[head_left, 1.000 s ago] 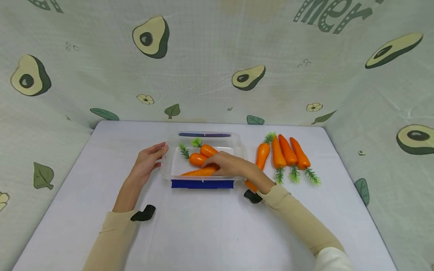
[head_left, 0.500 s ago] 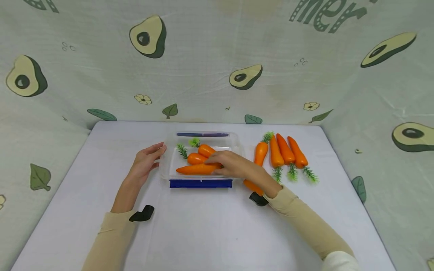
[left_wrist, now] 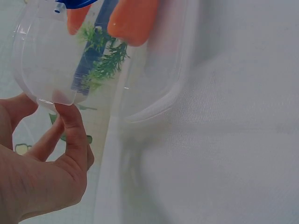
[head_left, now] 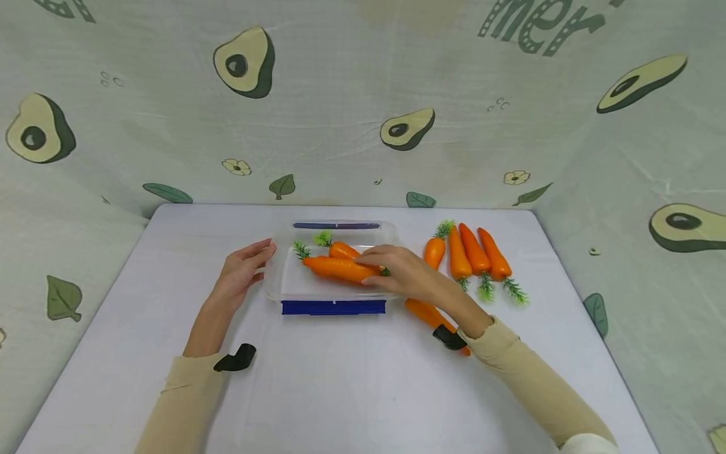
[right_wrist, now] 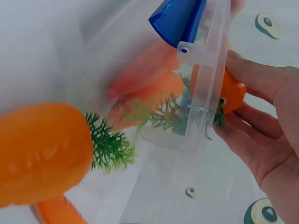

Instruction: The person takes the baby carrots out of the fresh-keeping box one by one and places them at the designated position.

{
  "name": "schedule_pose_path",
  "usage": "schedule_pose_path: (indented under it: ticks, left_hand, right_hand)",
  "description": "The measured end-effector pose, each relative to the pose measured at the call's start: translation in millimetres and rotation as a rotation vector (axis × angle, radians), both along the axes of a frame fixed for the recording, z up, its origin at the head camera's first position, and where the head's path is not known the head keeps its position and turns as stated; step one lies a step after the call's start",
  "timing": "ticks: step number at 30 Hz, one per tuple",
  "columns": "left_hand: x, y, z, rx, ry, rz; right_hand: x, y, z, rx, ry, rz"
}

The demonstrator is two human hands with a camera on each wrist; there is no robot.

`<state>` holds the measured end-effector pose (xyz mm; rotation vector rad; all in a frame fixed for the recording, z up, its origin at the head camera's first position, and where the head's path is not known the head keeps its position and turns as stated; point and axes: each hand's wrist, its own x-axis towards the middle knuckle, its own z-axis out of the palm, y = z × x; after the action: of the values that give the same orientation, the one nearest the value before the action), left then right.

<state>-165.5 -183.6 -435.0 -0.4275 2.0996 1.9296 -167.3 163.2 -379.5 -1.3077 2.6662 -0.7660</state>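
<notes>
- One carrot (head_left: 334, 267) is the workpiece. It lies over the interior of the clear box (head_left: 297, 284), tip pointing left, leafy end at the right hand (head_left: 405, 268). Whether it rests on the contents or hangs just above them cannot be determined.
- Right grip: thumb and fingers pinch this carrot near its leafy end.
- Left grip: the left hand (head_left: 241, 268) is at the left rim of the box, fingers bent and touching it. Whether they pinch the rim or only press against it cannot be determined.
- Box contents: a far carrot (head_left: 342, 250) is visible. Beside it shows a leaf tuft (head_left: 302, 250), its carrot mostly hidden behind the held one.
- Stock on the bench (head_left: 340, 378), right of the box: four carrots (head_left: 473, 249) in a group, plus a nearer carrot (head_left: 425, 310) partly covered by the black wrist mount (head_left: 449, 337).
- Step in hand (judged): placing the held carrot in the box.
- Next move (judged): calls for lowering it flat on the near side of the floor, parallel to the others, then spreading the right grip while the left hand steadies the rim.
</notes>
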Motion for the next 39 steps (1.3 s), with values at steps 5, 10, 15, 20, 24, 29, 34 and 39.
schedule_pose_path:
  ticks: [5, 10, 15, 20, 24, 29, 34, 39]
  left_hand:
    - [-0.8, 1, 1.0, 0.014, 0.002, 0.001]
    - [-1.2, 1, 0.3, 0.017, -0.011, 0.000]
    - [-2.2, 0, -0.1, 0.058, -0.002, -0.005]
    - [-2.3, 0, 0.8, 0.109, 0.010, 0.000]
    - [-2.3, 0, 2.2, 0.140, 0.004, 0.018]
    - [-2.3, 0, 3.5, 0.127, -0.007, 0.019]
    - [-2.7, -1, 3.1, 0.137, -0.007, 0.021]
    - [-2.7, -1, 2.5, 0.153, 0.007, 0.020]
  right_hand:
    - [5.3, 14, 7.3, -0.067, 0.018, -0.029]
    - [11.1, 25, 12.1, -0.145, 0.021, -0.066]
    - [16.1, 35, 19.0, -0.221, 0.052, -0.091]
    - [19.7, 46, 23.7, -0.279, 0.128, -0.099]
    - [24.0, 57, 23.8, -0.293, 0.136, -0.148]
    - [31.3, 72, 23.0, -0.293, 0.122, -0.232]
    - [39.6, 90, 20.2, -0.294, 0.118, -0.287]
    - [46.9, 110, 9.0, -0.294, 0.123, -0.345]
